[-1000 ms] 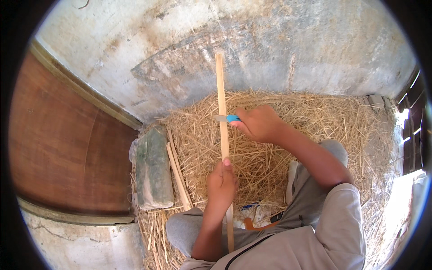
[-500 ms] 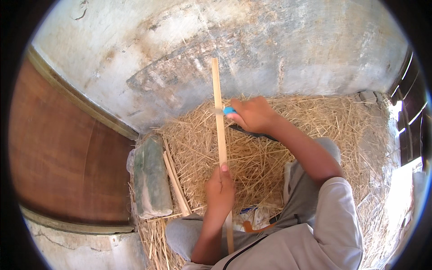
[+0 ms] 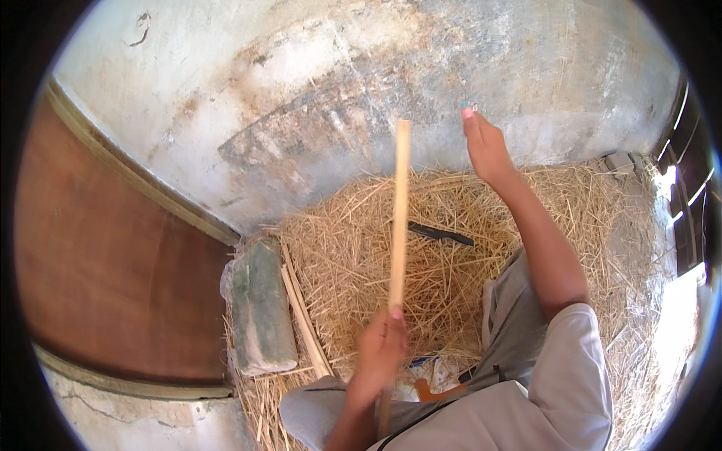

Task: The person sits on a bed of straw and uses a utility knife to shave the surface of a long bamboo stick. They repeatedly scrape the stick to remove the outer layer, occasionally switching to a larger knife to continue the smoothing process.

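My left hand is closed around the lower part of a long, pale wooden strip, which stands nearly upright in front of me. My right hand is raised beyond the straw, in front of the wall and right of the strip's top, apart from it. Its fingers are closed on a small blue-handled knife; only a bit of blue shows at the fingertips, and the blade cannot be made out. Below that hand, a black-handled knife lies on the straw behind the strip.
Loose straw covers the floor. A greenish-grey block lies at left, with pale wooden strips alongside. An orange curved handle shows by my lap. The stained wall rises ahead; a brown panel bounds the left.
My right hand has lifted off the strip and swung up and to the right with the blue-handled knife. The strip and left hand have shifted slightly right and nearer me.
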Tool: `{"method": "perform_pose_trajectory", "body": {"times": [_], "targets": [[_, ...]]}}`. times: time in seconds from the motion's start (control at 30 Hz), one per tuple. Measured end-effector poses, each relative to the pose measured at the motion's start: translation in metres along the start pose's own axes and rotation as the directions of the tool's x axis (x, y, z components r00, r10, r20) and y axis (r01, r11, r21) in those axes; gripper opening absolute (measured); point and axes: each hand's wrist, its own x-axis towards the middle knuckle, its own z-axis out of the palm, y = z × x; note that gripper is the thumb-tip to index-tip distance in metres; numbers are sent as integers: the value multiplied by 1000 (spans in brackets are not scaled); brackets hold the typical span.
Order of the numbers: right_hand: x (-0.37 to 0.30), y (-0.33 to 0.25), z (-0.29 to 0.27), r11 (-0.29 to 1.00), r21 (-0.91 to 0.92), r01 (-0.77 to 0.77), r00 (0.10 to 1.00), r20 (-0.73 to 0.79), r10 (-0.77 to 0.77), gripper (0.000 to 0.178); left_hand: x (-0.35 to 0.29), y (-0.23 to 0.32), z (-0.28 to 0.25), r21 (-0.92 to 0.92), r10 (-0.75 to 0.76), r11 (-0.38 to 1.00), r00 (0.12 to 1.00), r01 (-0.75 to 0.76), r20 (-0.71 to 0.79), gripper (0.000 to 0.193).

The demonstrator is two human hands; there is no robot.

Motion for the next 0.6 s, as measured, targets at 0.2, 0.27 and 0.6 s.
{"method": "perform_pose_trajectory", "body": {"times": [0.2, 0.27, 0.6], "targets": [[-63, -66, 18, 909, -205, 362, 830, 515, -214, 61, 21, -1, -3, 53, 151, 988, 984, -147, -90, 32], [-72, -62, 26, 872, -160, 462, 781, 540, -314, 55, 29, -5, -1, 167, 222, 965, 970, -203, -103, 34], [-71, -47, 39, 795, -174, 581, 736, 528, -423, 53, 39, -4, -1, 644, 462, 720, 871, -258, -167, 32]]}}
